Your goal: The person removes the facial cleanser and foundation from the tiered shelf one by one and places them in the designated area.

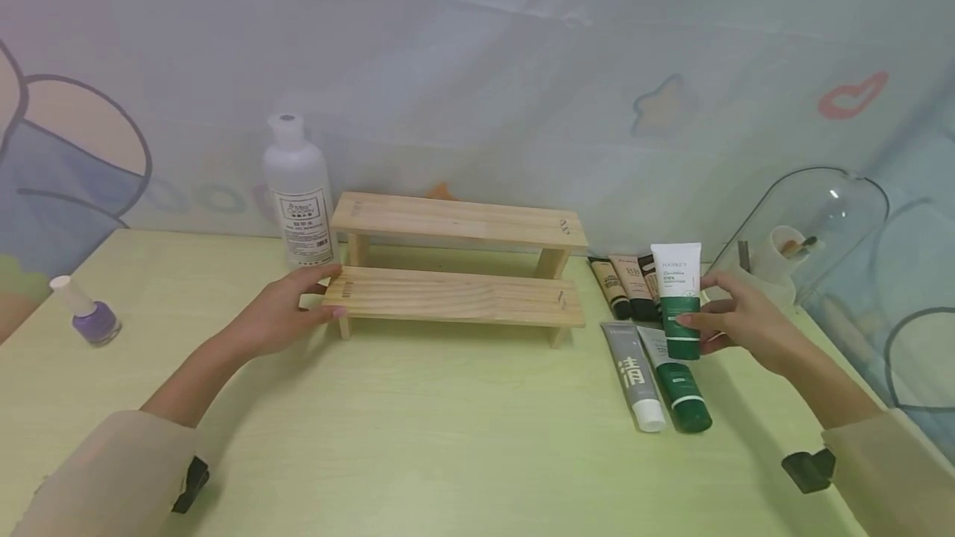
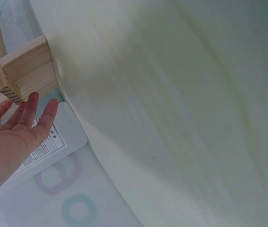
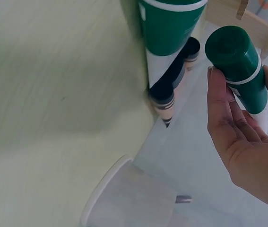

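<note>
A two-tier wooden display stand (image 1: pixel 455 297) stands on the table. My left hand (image 1: pixel 279 313) holds the left end of its lower shelf, thumb at the front edge and fingers toward the back; in the left wrist view the fingers (image 2: pixel 30 113) meet the wood's corner. On the right, my right hand (image 1: pixel 746 321) pinches a white-and-green squeeze tube (image 1: pixel 677 272) between thumb and fingers, its green cap (image 3: pixel 228 45) downward. Below it lie a second white-and-green tube (image 1: pixel 679 384) and a grey tube (image 1: pixel 632 371). Several smaller beige tubes with dark caps (image 1: pixel 630 280) lie just behind.
A large white bottle (image 1: pixel 302 189) stands left of the wooden stand. Farther left is a purple nail polish bottle (image 1: pixel 94 321). A clear dome (image 1: pixel 843 214) with a white cup (image 1: pixel 782 251) sits at the back right. A printed cloth (image 1: pixel 477 65) hangs behind the table.
</note>
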{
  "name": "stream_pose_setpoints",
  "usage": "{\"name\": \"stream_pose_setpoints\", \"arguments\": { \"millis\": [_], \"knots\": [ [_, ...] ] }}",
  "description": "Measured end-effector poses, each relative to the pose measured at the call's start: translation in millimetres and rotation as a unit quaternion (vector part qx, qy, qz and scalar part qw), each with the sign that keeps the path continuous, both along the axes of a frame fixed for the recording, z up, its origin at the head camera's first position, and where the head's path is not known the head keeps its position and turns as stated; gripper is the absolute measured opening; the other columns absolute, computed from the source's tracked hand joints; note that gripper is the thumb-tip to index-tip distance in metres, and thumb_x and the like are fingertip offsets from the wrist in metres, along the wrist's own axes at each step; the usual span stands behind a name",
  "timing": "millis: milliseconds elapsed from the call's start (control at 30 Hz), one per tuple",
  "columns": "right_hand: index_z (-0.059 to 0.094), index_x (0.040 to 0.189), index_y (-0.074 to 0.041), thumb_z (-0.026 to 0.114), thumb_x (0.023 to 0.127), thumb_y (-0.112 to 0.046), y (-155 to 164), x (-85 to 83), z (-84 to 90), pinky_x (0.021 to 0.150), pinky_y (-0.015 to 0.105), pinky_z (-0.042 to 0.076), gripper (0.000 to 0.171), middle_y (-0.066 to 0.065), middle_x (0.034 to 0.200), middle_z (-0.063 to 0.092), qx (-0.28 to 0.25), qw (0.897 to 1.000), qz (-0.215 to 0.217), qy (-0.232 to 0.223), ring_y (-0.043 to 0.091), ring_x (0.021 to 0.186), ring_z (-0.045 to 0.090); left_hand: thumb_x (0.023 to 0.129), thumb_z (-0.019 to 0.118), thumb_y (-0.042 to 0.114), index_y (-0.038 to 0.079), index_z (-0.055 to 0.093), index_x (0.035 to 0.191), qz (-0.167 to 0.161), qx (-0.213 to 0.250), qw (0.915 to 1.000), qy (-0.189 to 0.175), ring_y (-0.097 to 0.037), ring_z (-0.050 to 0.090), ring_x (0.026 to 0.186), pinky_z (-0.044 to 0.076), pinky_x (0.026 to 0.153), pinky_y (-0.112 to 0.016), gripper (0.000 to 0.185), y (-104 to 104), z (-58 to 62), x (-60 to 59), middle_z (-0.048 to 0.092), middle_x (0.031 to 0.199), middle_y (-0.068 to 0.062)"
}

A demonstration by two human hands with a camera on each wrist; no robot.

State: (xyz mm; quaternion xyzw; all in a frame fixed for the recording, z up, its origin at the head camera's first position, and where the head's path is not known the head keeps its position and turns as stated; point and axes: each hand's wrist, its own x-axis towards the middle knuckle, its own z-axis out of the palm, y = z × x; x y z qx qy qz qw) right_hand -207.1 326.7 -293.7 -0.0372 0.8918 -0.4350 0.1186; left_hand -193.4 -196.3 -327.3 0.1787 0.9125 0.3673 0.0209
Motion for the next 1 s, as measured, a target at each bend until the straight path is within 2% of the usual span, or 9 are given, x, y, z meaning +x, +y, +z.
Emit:
{"name": "stream_pose_setpoints", "arguments": {
  "millis": [233, 533, 767, 1000],
  "knots": [
    [0.026, 0.127, 0.006, 0.064, 0.086, -0.015, 26.0, 6.5, -4.9, 0.065, 0.039, 0.055, 0.060, 0.013, 0.090, 0.059, -0.011, 0.999, -0.010, -0.031, 0.022, 0.068, 0.059, 0.090, 0.060, 0.020, -0.008, 0.031, 0.137, 0.001, 0.001, 1.0000, 0.000, -0.044, 0.042, 0.118, 0.038, 0.091, -0.056, 0.062, 0.0, 0.2, 0.2, 0.035, 0.137, -0.027],
    [0.028, 0.124, 0.007, 0.060, 0.089, -0.014, 49.8, 20.7, -10.8, 0.063, 0.040, 0.054, 0.051, 0.008, 0.083, 0.062, -0.030, 0.997, -0.001, -0.077, 0.023, 0.062, 0.060, 0.090, 0.060, 0.019, -0.008, 0.032, 0.136, -0.001, 0.002, 1.0000, 0.003, -0.044, 0.042, 0.117, 0.038, 0.091, -0.056, 0.061, 0.1, -0.6, 0.0, 0.035, 0.137, -0.027],
    [0.025, 0.125, 0.007, 0.062, 0.087, -0.016, 59.6, 28.3, -21.9, 0.060, 0.040, 0.054, 0.057, 0.006, 0.079, 0.060, -0.032, 0.994, 0.003, -0.105, 0.021, 0.060, 0.059, 0.089, 0.061, 0.019, -0.008, 0.033, 0.136, 0.000, -0.001, 1.0000, 0.007, -0.044, 0.043, 0.116, 0.039, 0.090, -0.056, 0.061, -0.1, -0.8, 0.0, 0.036, 0.136, -0.027],
    [0.029, 0.123, 0.009, 0.062, 0.087, -0.018, 60.7, 32.7, -31.3, 0.057, 0.040, 0.054, 0.055, 0.006, 0.075, 0.062, -0.044, 0.991, 0.003, -0.130, 0.021, 0.060, 0.062, 0.089, 0.061, 0.020, -0.008, 0.032, 0.136, -0.001, -0.002, 1.0000, 0.008, -0.044, 0.043, 0.116, 0.040, 0.089, -0.055, 0.061, 0.2, -1.1, -0.8, 0.036, 0.136, -0.028]
  ]
}}
